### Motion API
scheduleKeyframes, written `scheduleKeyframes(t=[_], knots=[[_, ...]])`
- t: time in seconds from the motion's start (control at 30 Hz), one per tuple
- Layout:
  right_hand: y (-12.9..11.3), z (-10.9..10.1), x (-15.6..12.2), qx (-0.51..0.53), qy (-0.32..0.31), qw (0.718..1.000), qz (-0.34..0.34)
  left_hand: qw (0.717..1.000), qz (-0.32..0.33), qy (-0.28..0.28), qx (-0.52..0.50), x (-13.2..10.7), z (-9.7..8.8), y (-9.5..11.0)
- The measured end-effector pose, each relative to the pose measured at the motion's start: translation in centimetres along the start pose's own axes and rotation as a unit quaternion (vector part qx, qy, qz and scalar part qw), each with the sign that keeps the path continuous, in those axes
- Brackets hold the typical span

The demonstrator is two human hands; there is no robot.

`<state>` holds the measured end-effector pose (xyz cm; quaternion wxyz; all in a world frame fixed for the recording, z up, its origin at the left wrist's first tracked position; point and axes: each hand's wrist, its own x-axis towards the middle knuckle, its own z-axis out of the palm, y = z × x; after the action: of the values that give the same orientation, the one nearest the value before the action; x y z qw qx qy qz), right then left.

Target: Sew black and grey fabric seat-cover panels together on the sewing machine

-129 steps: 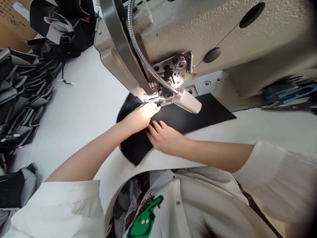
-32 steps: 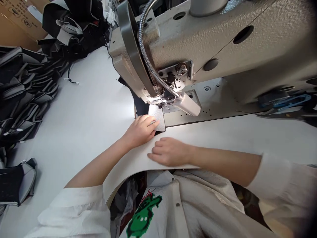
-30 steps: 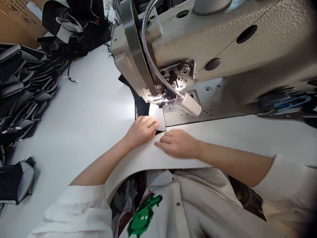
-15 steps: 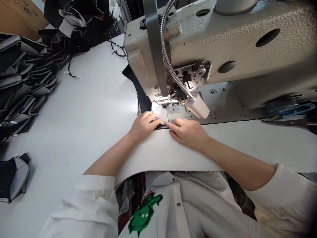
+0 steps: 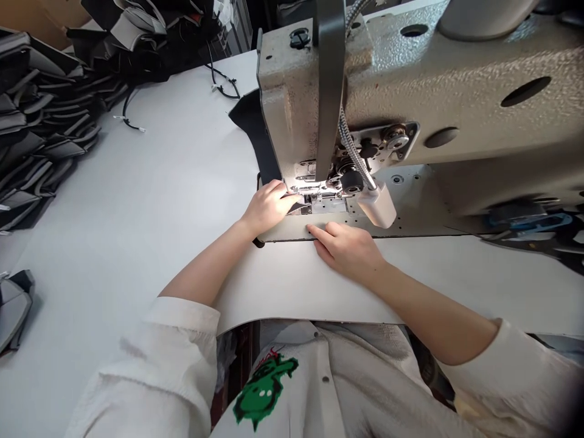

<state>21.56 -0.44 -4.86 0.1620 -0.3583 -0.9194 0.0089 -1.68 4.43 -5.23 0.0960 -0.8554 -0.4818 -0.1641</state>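
Observation:
At the sewing machine [image 5: 292,91], my left hand [image 5: 269,207] is beside the presser foot. Its thumb and fingers are closed on a piece of fabric [image 5: 295,204], of which only a small part shows; the hand covers the rest. Dark fabric [image 5: 255,131] extends behind the machine head on its left side. My right hand [image 5: 349,246] rests at the front edge of the metal machine bed [image 5: 292,230], its index finger stretched out and touching the bed. Nothing is in that hand.
A small white lamp [image 5: 378,207] on a flexible metal neck lights the needle area. Piles of dark and grey fabric pieces [image 5: 55,121] lie on the white table [image 5: 182,152] at left. Thin black cables [image 5: 128,118] lie nearer the back. Blue-handled scissors [image 5: 542,224] are at right.
The light-coloured fabric under both hands has moved back toward the needle and is now mostly hidden. My left hand followed it forward; my right fingertip now touches the bare bed. The view has shifted slightly.

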Motion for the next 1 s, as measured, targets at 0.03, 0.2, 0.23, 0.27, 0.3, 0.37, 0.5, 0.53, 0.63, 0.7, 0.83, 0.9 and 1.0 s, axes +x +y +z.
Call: scheduleKeyframes(t=[0.03, 0.2, 0.23, 0.27, 0.3, 0.37, 0.5, 0.53, 0.63, 0.7, 0.83, 0.9, 1.0], knots=[[0.0, 0.0, 0.0, 0.001, -0.003, 1.000, 0.002, 1.000, -0.006, -0.003, 0.001, 0.1, 0.1, -0.1], [0.0, -0.1, 0.0, 0.002, -0.007, 1.000, 0.008, 1.000, -0.021, -0.005, 0.000, 0.1, 0.5, -0.4], [0.0, -0.1, 0.0, 0.002, -0.008, 1.000, 0.009, 1.000, -0.023, -0.007, -0.004, 0.0, 0.6, -0.3], [0.0, -0.1, 0.0, 0.001, -0.009, 1.000, 0.009, 1.000, -0.023, -0.007, -0.008, 0.0, 0.6, -0.3], [0.0, -0.1, 0.0, 0.001, -0.010, 1.000, 0.010, 1.000, -0.023, -0.005, -0.013, -0.1, 0.5, -0.3], [0.0, -0.1, 0.0, 0.001, -0.009, 1.000, 0.011, 1.000, -0.017, 0.004, -0.020, -0.2, 0.6, -0.2], [-0.1, -0.1, 0.0, 0.005, -0.011, 1.000, 0.015, 0.999, -0.011, 0.026, -0.022, -0.7, 0.6, -0.1], [-0.2, -0.1, 0.0, 0.006, -0.016, 1.000, 0.017, 0.999, -0.015, 0.034, -0.024, -1.0, 0.5, 0.0], [-0.2, -0.2, 0.0, 0.008, -0.030, 0.999, 0.024, 0.995, -0.061, 0.067, -0.039, -2.0, 0.1, 0.2], [-0.3, -0.4, 0.0, 0.010, -0.040, 0.999, 0.027, 0.990, -0.108, 0.081, -0.046, -2.8, -0.3, 0.4], [-0.4, -0.8, 0.1, 0.022, -0.064, 0.997, 0.033, 0.984, -0.156, 0.057, -0.057, -3.9, -0.9, 0.5], [-0.4, -0.9, 0.1, 0.028, -0.069, 0.997, 0.035, 0.985, -0.160, 0.023, -0.060, -4.0, -0.9, 0.4], [-0.2, -0.7, 0.2, 0.043, -0.070, 0.996, 0.038, 0.985, -0.153, -0.046, -0.063, -3.3, -0.8, 0.0]])
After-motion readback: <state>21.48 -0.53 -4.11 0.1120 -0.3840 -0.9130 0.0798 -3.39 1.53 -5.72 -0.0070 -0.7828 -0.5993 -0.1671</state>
